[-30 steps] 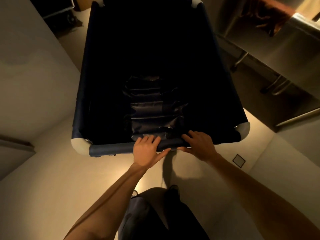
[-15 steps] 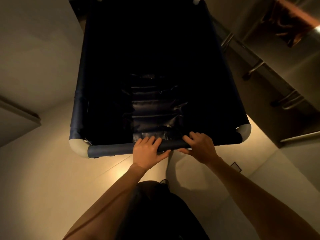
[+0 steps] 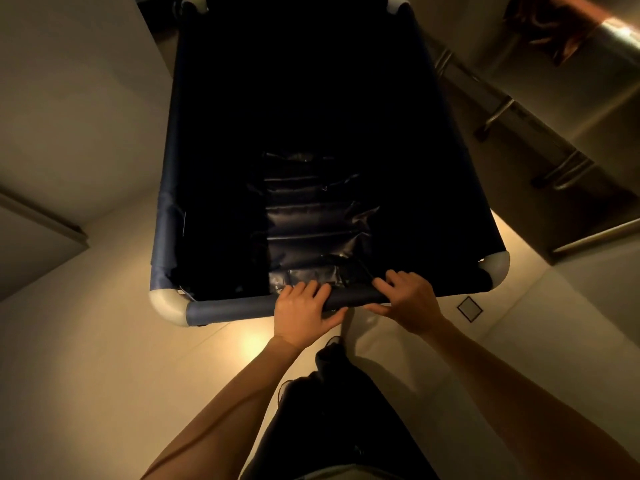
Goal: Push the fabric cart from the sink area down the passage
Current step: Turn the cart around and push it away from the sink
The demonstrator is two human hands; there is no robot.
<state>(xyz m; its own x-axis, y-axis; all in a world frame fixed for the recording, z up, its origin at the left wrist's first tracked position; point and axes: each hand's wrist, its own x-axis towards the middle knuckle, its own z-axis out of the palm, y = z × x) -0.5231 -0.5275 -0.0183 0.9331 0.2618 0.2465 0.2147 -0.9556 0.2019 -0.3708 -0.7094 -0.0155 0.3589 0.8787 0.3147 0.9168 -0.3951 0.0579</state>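
Observation:
A large dark navy fabric cart (image 3: 162,230) with pale grey corner pieces fills the middle of the head view. Its inside is almost black, with a strip of shiny dark lining on the near wall. My left hand (image 3: 304,315) is wrapped over the near rim bar (image 3: 232,310), fingers on top and thumb underneath. My right hand (image 3: 408,303) grips the same bar just to the right of it. Both arms reach forward from the bottom of the view.
A plain wall (image 3: 69,98) runs close along the cart's left side, with a ledge lower left. Stainless steel sink units (image 3: 588,109) with metal legs and pipes line the right side. A small square floor drain (image 3: 469,308) lies on the pale floor near my right wrist.
The cart and I have moved forward along the passage: the steel units on the right and the left wall slide back past me. Both hands keep their grip on the rim bar.

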